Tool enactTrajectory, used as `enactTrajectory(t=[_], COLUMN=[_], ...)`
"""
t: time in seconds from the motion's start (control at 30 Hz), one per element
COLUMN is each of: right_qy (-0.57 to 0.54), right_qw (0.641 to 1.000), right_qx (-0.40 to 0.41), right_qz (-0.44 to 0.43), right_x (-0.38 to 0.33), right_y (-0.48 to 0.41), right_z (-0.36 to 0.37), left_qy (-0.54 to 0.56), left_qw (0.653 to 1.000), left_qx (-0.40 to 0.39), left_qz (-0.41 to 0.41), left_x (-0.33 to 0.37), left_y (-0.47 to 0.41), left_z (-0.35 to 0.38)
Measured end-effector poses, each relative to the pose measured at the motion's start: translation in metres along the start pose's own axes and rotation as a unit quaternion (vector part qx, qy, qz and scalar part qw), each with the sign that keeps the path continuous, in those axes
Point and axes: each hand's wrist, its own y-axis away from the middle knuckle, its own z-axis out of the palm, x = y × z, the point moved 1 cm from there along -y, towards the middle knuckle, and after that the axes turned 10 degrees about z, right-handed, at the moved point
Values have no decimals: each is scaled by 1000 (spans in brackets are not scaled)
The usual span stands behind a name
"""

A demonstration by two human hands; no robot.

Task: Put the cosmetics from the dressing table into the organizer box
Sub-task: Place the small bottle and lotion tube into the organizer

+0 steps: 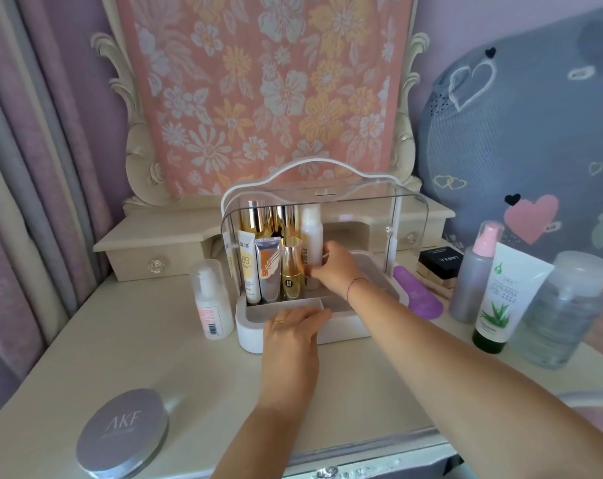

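We see the right hand [334, 267], arm stretched forward, curled round the white frosted bottle [311, 229] standing upright inside the organizer box [248, 335] just beside a gold bottle [291, 267], while the left hand [289, 331] lies palm-down, fingers straight, on the box's front tray.

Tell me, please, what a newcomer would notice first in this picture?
The clear-lidded organizer box stands at the middle of the table, and the right hand holds a white bottle inside it. The left hand rests on the box's front edge. A round silver compact lies near left.
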Motion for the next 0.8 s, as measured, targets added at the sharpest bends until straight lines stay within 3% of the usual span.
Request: enactTrajectory(t=[0.5,0.8], right_qy=[27,-89], right_qw=[999,972], right_qx=[22,197], right_qz=[-12,-92], right_x=[3,33], right_y=[3,94], right_z=[1,-58], left_qy=[4,3], left_qw=[1000,1000], left_qx=[-8,-3], left_qz=[1,9], left_x=[-1,-4], left_y=[0,1], left_z=[-1,1])
